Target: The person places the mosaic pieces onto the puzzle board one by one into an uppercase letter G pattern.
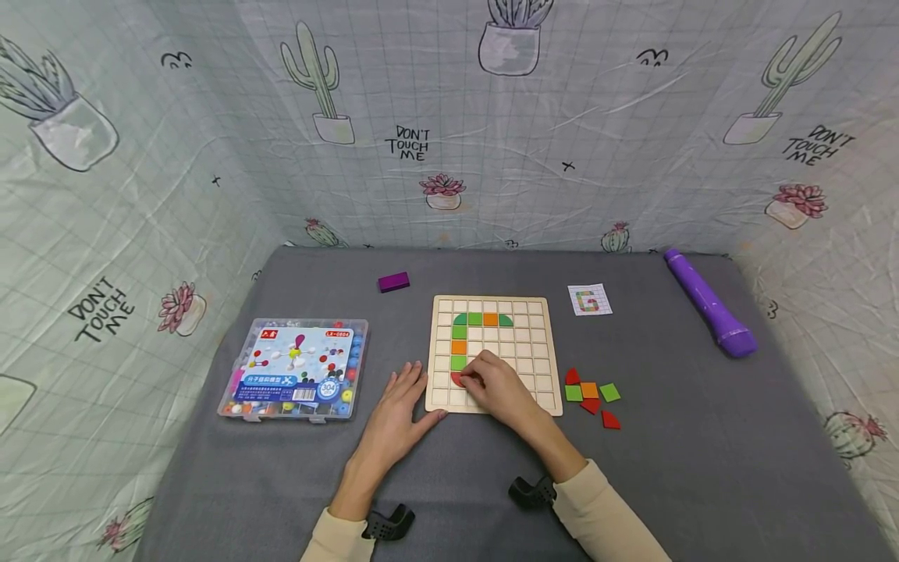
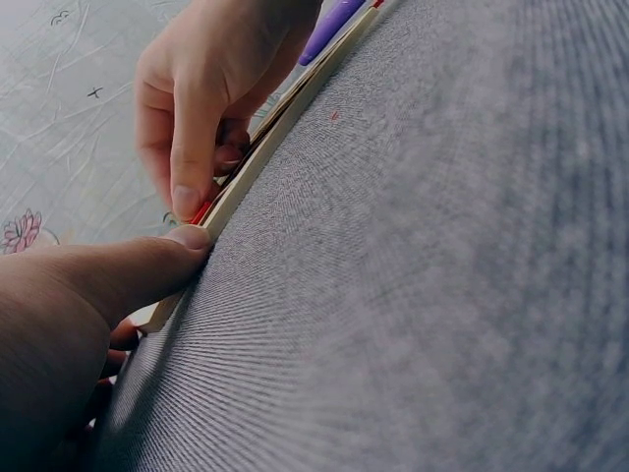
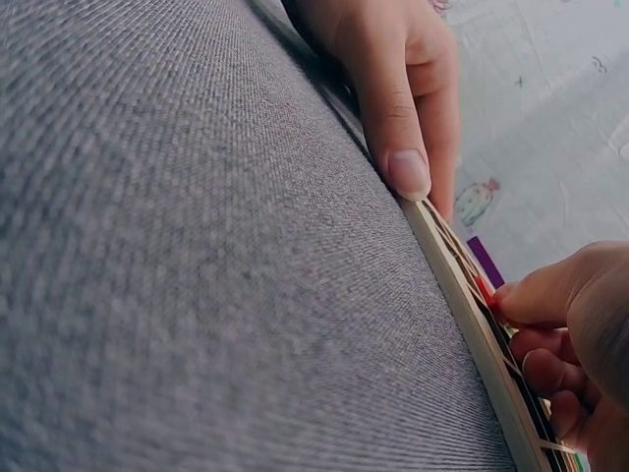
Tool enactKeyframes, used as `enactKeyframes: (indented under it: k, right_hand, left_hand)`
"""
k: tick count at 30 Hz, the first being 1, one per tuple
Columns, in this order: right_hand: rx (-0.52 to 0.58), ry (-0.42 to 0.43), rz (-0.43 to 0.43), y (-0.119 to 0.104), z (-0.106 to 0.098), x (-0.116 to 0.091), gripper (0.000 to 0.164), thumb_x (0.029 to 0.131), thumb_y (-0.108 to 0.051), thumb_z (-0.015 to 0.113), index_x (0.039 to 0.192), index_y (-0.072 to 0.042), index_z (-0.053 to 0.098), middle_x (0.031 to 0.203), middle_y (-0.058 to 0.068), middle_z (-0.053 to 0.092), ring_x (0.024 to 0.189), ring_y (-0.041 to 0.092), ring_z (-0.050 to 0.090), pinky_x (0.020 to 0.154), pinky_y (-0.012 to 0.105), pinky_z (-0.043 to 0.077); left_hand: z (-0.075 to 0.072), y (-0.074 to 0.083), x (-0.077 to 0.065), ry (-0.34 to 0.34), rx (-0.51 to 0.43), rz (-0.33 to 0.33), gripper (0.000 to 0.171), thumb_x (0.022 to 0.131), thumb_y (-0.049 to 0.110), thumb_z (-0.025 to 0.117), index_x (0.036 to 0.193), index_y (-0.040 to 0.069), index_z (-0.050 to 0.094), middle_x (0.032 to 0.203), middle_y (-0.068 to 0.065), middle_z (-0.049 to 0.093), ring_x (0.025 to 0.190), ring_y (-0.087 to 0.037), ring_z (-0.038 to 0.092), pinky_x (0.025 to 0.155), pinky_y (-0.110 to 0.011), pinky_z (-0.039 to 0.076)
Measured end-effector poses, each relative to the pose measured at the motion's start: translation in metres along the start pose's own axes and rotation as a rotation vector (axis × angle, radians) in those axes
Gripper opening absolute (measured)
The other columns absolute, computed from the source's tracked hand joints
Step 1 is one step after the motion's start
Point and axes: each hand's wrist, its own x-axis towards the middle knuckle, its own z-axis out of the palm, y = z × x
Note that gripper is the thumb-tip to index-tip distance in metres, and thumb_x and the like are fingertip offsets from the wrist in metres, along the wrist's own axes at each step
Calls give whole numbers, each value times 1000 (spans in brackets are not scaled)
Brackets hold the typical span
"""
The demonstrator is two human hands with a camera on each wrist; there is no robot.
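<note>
A square wooden grid board point(image 1: 541, 351) lies on the table. Along its upper left, a green point(image 1: 459, 363) and orange point(image 1: 459, 347) column of tiles meets a short row with green rounded ends. At the bottom of the column my right hand point(image 1: 502, 392) pinches a red curved-edged tile point(image 1: 456, 379) against the board; the fingers partly cover it. My left hand point(image 1: 399, 412) rests at the board's lower left corner, thumb touching the edge and fingers extended along the left side. In the left wrist view, the red tile point(image 2: 200, 212) shows beneath the right fingertips.
Loose red, green and orange tiles point(image 1: 590, 390) lie right of the board. A small pattern card point(image 1: 590, 300) is behind them, a purple microphone point(image 1: 709, 304) farther right. At left sits a clear box of beads point(image 1: 295, 371); a purple block point(image 1: 393, 282) lies behind the board.
</note>
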Motion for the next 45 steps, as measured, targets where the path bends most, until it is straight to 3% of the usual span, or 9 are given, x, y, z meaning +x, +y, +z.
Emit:
enactKeyframes:
  k: [9,19,27,45]
  right_hand:
    - [21,2,9,1,-3,0,4,87,-11,75,90,-8,74,83,0,60,69,8,51,59,20,48]
    - [92,8,49,2,-10,1,13,90,-12,72,101,-5,72,87,2,63,74,10,57,65,23,53]
    - [79,11,86,7,-21,1,18,89,-13,74,104,-4,72,88,2,63,76,10,55,66,23,53]
    - [57,77,52,30,-51,-10,21,86,-10,77,105,-3,70,92,6,64,80,18,58,67,28,54]
  left_hand:
    - [1,-1,0,4,0,0,72,88,45,75,142,1,55,153,-17,48,148,-32,39,127,-49,26]
    - [1,-1,0,-1,3,-2,72,88,45,75,142,1,55,153,-17,49,148,-33,39,127,-49,26]
    - [0,0,-1,9,7,2,73,86,44,77,141,1,56,152,-17,49,147,-34,40,126,-51,28]
    - [0,-1,0,-2,0,-4,73,88,46,75,144,3,54,154,-15,48,149,-31,37,127,-49,25]
